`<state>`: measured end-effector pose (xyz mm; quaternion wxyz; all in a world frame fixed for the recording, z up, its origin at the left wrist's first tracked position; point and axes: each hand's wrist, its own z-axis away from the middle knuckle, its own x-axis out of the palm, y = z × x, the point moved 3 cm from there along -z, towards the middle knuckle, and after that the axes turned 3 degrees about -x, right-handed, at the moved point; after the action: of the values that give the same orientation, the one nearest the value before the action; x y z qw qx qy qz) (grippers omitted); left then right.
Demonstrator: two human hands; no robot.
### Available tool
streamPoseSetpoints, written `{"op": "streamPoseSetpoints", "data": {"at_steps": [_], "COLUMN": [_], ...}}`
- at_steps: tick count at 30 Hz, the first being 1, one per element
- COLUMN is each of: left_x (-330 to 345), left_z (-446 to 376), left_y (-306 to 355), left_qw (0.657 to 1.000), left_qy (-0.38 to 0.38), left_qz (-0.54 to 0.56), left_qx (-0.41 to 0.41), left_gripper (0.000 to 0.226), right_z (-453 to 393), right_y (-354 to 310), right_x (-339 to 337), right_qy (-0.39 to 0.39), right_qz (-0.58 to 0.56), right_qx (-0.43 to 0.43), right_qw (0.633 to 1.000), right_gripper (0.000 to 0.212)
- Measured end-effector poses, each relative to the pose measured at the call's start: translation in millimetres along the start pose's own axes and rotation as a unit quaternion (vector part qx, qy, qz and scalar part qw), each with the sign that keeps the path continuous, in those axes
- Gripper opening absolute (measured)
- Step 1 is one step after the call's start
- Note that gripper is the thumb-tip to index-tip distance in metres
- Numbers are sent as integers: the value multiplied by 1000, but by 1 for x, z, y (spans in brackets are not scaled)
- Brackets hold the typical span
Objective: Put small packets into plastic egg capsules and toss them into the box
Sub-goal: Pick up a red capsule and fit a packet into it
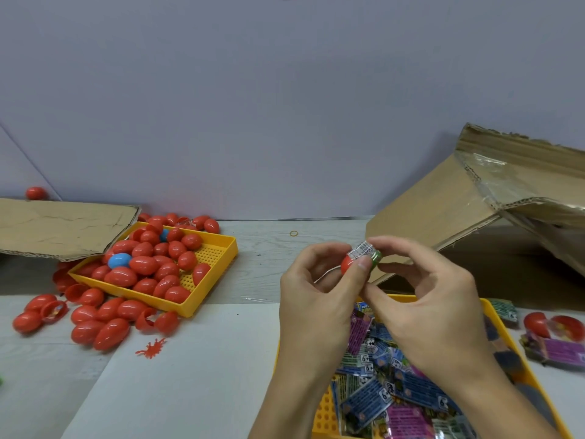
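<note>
My left hand [316, 293] grips a red egg capsule half [347, 264] between thumb and fingers. My right hand [427, 299] pinches a small green packet [367, 253] that sticks out of that capsule. Both hands meet above a yellow tray [493, 315] filled with several blue, purple and green packets [380, 391]. A second yellow tray [218, 248] at the left holds several closed red egg capsules [145, 264] and a blue one [118, 260]. A large cardboard box [474, 201] lies open on its side at the right.
Loose red capsules [95, 324] and open halves lie on the table in front of the left tray. A cardboard flap [57, 229] covers the far left. A small red toy creature [152, 346] and a rubber band [294, 233] lie on the table. Purple packets [557, 353] sit far right.
</note>
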<state>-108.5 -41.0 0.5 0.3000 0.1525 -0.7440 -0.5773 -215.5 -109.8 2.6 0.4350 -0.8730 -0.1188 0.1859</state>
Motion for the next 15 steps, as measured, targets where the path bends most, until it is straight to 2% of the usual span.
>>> {"op": "streamPoseSetpoints", "data": {"at_steps": [5,9,15], "left_x": [-2,-3,-3], "left_z": [1,1,-1], "left_y": [4,4,4], "left_qw": [999,996,995], "left_qy": [-7,4,-19], "left_qz": [-40,-81,-96], "left_qx": [16,20,16], "left_gripper": [12,21,33], "right_z": [0,-4,-8], "right_y": [2,3,8], "right_x": [-2,-7,-8], "right_qy": [-43,-21,-4], "right_qz": [-84,-140,-150], "right_qx": [30,55,104], "right_qw": [995,988,983], "right_gripper": [38,20,27]}}
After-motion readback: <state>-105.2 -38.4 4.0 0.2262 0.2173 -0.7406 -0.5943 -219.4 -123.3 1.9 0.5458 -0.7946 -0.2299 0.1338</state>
